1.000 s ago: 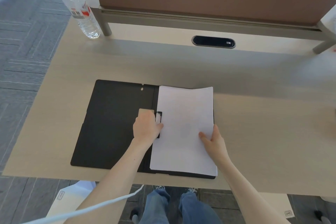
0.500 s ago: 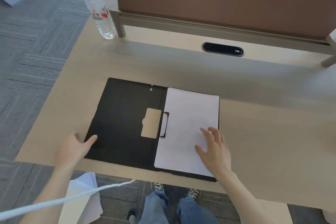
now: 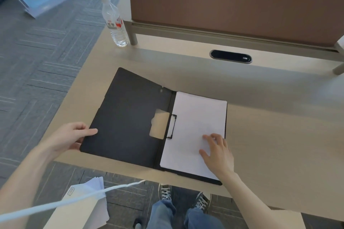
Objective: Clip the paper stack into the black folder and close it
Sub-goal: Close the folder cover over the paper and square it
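The black folder [image 3: 128, 121] lies open on the pale desk. A white paper stack [image 3: 197, 122] rests on its right half, held at its left edge by the black clip [image 3: 172, 126] beside the spine. My left hand [image 3: 72, 135] grips the outer left edge of the folder's cover, thumb on top, and the cover is lifted slightly off the desk. My right hand [image 3: 216, 152] lies flat on the lower right part of the paper, fingers spread.
A clear water bottle [image 3: 114, 22] stands at the desk's back left. A brown divider panel [image 3: 232, 3] runs along the back, with a cable port [image 3: 230, 56] in front. White papers [image 3: 91, 201] lie below the desk's front edge, by my legs.
My left hand left the clip, swung out to the folder's left edge and took hold of the cover, which has started to lift. My right hand stayed on the paper.
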`<state>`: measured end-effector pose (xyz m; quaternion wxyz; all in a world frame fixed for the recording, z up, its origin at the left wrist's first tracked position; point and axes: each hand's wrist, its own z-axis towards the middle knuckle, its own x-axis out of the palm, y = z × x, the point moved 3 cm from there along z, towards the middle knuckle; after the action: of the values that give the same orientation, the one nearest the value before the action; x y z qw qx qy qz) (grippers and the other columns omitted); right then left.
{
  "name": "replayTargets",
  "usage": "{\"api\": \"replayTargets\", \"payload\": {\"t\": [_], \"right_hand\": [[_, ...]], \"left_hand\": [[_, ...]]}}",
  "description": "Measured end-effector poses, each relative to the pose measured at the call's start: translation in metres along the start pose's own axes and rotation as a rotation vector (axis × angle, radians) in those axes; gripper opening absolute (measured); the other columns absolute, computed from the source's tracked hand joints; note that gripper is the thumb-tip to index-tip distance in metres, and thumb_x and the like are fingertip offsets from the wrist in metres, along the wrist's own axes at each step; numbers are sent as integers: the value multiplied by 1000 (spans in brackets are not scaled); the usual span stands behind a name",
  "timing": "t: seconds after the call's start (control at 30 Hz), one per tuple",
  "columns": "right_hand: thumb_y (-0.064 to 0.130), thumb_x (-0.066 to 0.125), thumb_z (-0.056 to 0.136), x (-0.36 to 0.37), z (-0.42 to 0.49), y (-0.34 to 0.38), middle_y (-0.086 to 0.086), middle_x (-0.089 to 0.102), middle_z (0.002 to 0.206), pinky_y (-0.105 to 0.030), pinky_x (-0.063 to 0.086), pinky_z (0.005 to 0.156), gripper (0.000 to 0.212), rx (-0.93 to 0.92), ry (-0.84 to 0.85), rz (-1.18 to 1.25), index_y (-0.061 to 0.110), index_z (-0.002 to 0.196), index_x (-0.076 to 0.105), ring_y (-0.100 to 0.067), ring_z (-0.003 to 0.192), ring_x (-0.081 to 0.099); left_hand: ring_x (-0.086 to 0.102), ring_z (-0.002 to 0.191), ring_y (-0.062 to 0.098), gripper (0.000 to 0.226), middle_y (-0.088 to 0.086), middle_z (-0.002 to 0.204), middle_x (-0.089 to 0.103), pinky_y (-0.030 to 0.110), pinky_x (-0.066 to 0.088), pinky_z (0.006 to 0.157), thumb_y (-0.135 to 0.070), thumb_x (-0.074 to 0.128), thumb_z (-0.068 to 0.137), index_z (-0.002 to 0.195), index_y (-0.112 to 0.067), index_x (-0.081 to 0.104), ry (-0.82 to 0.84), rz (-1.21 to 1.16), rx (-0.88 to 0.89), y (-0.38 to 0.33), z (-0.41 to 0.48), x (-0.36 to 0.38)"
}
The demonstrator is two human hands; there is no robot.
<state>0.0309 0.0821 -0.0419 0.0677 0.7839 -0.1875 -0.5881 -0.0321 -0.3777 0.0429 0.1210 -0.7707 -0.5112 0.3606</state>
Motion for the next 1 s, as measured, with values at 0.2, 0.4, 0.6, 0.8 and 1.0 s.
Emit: {"api": "replayTargets", "payload": {"t": [0.2, 0.4, 0.6, 0.8, 1.0], "right_hand": [[33, 57, 95, -18, -6, 15, -3, 47, 145, -39, 55, 90, 45, 34, -22, 192, 23, 138, 53, -24, 129, 49], [33, 50, 102, -74, -11, 60, -4, 73, 114, -45, 58, 92, 33, -27, 50, 879, 15, 124, 66, -17, 99, 69], [42, 51, 100, -97, -13, 47, -8, 71, 96, -28, 59, 61, 37, 60, 99, 1141, 13, 116, 67, -25, 83, 72], [22, 58, 95, -65, -10, -19, 7, 66, 79, -43, 61, 72, 13, 223, -68, 803, 19, 104, 66, -20, 78, 68], [23, 62, 91, -37, -2, -42, 2, 65, 98, -31, 47, 68, 29, 290, -62, 556, 21, 120, 65, -18, 83, 61]], "left_hand": [[72, 82, 42, 21, 24, 97, 76, 37, 62, 61, -11, 68, 94, 103, 9, 67, 265, 195, 266, -94, -75, 43], [75, 63, 31, 31, 20, 65, 70, 38, 62, 61, -15, 77, 86, 72, -3, 53, 462, 371, 368, -155, -124, 154], [75, 58, 17, 33, 2, 64, 73, 31, 64, 61, -35, 76, 87, 75, -13, 54, 413, 530, 479, -156, -123, 258], [68, 92, 8, 26, -9, 102, 69, 29, 58, 85, -45, 75, 84, 102, -29, 64, 327, 555, 580, -128, -86, 275], [48, 136, 23, 83, 1, 157, 40, 37, 45, 104, -43, 75, 85, 153, -23, 33, 33, 755, 462, -78, -25, 231]]}}
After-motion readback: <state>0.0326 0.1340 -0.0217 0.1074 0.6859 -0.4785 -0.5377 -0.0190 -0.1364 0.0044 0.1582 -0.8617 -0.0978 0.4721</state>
